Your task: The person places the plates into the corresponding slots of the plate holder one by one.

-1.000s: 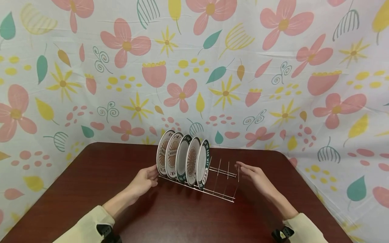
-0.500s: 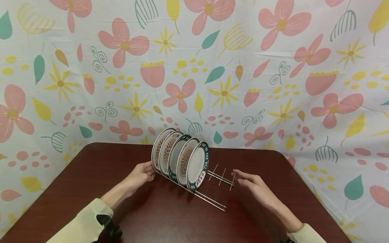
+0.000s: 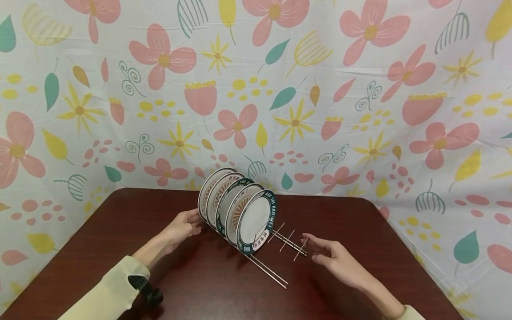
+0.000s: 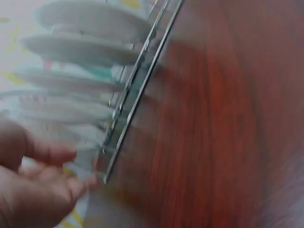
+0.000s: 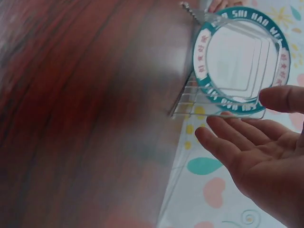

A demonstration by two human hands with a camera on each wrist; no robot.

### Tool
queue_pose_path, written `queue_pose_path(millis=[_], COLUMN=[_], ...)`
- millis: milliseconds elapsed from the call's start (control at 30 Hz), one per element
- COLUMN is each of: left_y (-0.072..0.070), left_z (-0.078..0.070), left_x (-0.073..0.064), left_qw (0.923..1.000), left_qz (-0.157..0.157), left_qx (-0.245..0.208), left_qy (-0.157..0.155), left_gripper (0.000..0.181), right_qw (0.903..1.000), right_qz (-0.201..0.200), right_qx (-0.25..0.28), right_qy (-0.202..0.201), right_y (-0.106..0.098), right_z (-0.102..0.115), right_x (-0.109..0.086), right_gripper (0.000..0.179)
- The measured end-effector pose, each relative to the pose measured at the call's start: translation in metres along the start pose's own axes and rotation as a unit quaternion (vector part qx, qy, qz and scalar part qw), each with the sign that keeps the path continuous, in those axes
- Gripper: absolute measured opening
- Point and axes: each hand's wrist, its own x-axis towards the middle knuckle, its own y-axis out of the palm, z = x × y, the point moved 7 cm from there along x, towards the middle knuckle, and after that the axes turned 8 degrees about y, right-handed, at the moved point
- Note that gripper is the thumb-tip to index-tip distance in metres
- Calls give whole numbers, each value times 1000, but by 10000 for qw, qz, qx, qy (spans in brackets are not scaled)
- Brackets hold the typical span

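Note:
Several round plates stand on edge in a wire dish rack (image 3: pixel 269 270), grouped toward its left end. The foremost plate (image 3: pixel 256 218) has a white centre and a dark green lettered rim; a plate behind it (image 3: pixel 238 209) shows a brown sunburst. My left hand (image 3: pixel 178 233) holds the rack's left end, thumb and fingers close about the end wire in the left wrist view. At the other end my right hand (image 3: pixel 340 262) holds the end wire, its thumb (image 5: pixel 285 99) at the wire's corner and its fingers (image 5: pixel 232 137) behind. The rack lies diagonally.
A dark reddish-brown table (image 3: pixel 120 226) lies beneath the rack. Behind it hangs a white cloth (image 3: pixel 256 89) printed with flowers and leaves. A black strap device (image 3: pixel 144 289) is on the left sleeve.
The rack has turned clockwise, its right end coming toward me, so the plates now face me more. My right hand has moved nearer and slightly left; my left hand has shifted slightly left and away.

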Motion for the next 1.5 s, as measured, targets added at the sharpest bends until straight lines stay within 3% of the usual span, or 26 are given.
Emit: queue_pose_path(millis=[167,300,400,500,600,667,833,1033,1500], left_y=[13,53,94,134,164,176,189,192,187], left_z=[-25,-57,-77,-86,-84,-79,-69,-64,-60], left_x=[-37,-77,-101,-111,-107,-100,-81,-68,-70], left_qw=[9942,9903,9897,9894,9896,9916,9921,9930,9932], left_qz=[-942,-1324,-1124,-517,-15,33,-270,-482,-304], left_qx=[433,404,307,-40,-229,37,809,716,901], left_qy=[-275,140,830,1358,1417,1290,924,807,668], left_gripper=[79,84,89,93,95,97,104,110,115], right_qw=[9997,9983,9975,9972,9972,9972,9971,9970,9966], right_qz=[218,540,677,731,745,741,740,750,790], right_qx=[68,212,194,110,23,21,183,211,235], right_qy=[62,50,16,68,83,98,27,-8,26], right_y=[-1,-1,0,3,5,7,13,16,25], right_z=[-7,-8,-7,-7,-7,-8,-7,-6,1], right_x=[8,16,24,32,36,37,40,39,29], right_gripper=[59,63,64,67,70,71,73,74,77])
